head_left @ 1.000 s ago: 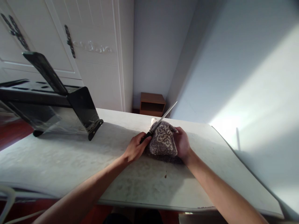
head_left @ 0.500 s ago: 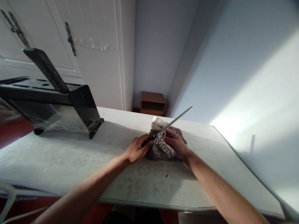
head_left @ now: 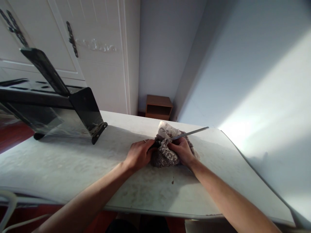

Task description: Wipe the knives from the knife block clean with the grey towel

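My left hand [head_left: 139, 154] is closed around the dark handle of a long thin steel rod [head_left: 191, 132]. The rod points right, nearly level over the table. My right hand [head_left: 181, 149] grips a brown patterned cloth [head_left: 165, 152] bunched around the base of the rod. The cloth rests on the white marble-look table [head_left: 73, 168], between the two hands.
A black knife block [head_left: 58, 106] with a clear front stands at the table's back left. White wardrobe doors [head_left: 92, 48] rise behind it. A small brown wooden cabinet [head_left: 158, 107] sits on the floor in the corner. A grey wall runs along the right side.
The rod has swung down from pointing up and right to almost level. My right hand has moved from the cloth's side onto it, bunching it round the rod.
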The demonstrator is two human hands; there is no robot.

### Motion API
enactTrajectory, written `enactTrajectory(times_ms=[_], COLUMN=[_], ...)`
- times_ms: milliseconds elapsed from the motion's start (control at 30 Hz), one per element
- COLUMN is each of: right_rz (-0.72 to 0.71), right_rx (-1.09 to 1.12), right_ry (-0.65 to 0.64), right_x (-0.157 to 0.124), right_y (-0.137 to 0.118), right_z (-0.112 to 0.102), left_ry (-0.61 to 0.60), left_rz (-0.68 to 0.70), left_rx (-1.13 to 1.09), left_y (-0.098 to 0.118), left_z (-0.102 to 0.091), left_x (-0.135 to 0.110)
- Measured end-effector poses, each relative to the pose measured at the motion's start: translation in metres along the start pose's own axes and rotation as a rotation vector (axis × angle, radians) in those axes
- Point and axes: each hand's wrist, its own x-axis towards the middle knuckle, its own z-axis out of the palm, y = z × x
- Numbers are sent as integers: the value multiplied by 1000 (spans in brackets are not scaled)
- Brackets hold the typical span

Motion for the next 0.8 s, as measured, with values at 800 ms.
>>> enactTrajectory(times_ms=[800], right_rz=[102], right_rx=[276], right_ry=[105], right_x=[7], right_y=[-2], right_z=[0], left_ry=[28], left_rz=[-27], left_rx=[-16], left_y=[4], left_z=[-2], left_x=[-1])
